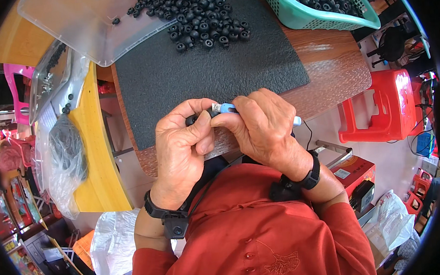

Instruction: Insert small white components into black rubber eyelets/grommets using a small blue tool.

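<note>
Head view: both hands meet over the surface's [326,65] near edge, knuckles up, wrists bent inward. The left hand [183,147] pinches a small black ring [192,119]; the right hand [264,127] is curled closed around a blue-and-white tool [227,108] touching it.

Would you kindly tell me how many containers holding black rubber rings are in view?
2: a clear plastic tray at upper left, spilling rings onto the mat, and a teal basket at upper right. Others may be hidden.

A small black rubber ring [192,120] sits pinched in the left fingertips. A light-blue tool [227,108] lies level in the right fist, its tip meeting the ring.
</note>
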The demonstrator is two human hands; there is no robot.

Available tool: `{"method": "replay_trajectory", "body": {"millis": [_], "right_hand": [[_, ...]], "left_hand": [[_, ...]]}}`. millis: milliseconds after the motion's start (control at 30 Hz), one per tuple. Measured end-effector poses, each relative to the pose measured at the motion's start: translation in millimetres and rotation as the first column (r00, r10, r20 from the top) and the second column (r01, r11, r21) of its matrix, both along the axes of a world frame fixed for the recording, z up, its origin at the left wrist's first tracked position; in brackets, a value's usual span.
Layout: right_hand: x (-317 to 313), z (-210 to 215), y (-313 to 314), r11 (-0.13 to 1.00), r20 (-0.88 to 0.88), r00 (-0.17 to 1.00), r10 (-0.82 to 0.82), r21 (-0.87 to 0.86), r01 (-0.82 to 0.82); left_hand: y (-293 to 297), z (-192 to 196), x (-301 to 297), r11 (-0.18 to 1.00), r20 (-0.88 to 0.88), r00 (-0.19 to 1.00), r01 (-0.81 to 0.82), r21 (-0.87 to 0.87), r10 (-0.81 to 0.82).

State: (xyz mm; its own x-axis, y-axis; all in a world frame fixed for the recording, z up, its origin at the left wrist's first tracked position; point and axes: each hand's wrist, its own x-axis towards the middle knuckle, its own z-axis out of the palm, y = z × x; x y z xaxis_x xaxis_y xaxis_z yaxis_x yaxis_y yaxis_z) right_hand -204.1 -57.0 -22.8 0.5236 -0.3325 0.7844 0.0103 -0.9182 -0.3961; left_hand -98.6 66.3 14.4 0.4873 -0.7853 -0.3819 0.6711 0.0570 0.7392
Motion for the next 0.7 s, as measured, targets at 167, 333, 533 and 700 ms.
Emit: {"method": "replay_trajectory", "body": {"millis": [167,333,533,700], "right_hand": [[-5,-5,2,0.998,-0.063,0.996,0.055,0.020,-0.054],[-9,-9,0,0.990,0.053,0.997,0.051,0.127,-0.057],[-9,-7,-3,0.990,-0.016,1.000,0.006,0.144,-0.004],[-5,-6,-11,0.991,-0.026,1.000,-0.009,0.133,0.013]], "left_hand": [[1,-9,1,0.998,-0.088,0.995,0.035,-0.047,-0.039],[5,-5,-4,0.994,-0.025,1.000,0.003,-0.106,-0.006],[3,-8,0,0.995,0.065,0.998,0.003,-0.097,0.003],[-3,-4,7,0.993,0.070,0.996,0.058,-0.101,-0.051]]}}
